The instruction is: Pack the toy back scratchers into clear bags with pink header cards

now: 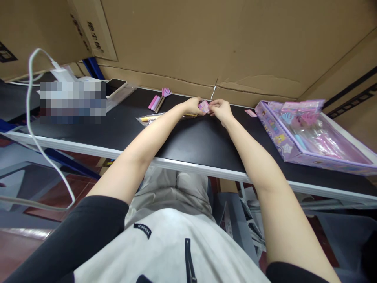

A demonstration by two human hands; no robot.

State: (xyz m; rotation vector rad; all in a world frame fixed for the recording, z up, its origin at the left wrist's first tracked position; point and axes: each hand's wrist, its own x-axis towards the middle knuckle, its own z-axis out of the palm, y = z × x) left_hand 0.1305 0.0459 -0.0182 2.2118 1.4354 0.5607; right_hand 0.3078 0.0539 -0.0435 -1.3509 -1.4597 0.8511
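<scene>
Both my hands meet near the far edge of the black table (pixel 191 141). My left hand (pixel 193 105) and my right hand (pixel 220 109) pinch a small pink item (pixel 204 106) between their fingertips, each with fingers closed on it. Under my left hand lies a clear plastic sleeve (pixel 150 118) with a yellow pen inside. Just beyond it rest a pink and a purple stick and a small purple fork-shaped toy (pixel 160 100).
A purple stationery gift box (pixel 297 151) with pink and blue items sits at the right. A small pink tag (pixel 251 113) lies beside it. Cardboard sheets (pixel 235 43) wall the back. A phone (pixel 115 84) and a white charger cable (pixel 29 118) are at the left.
</scene>
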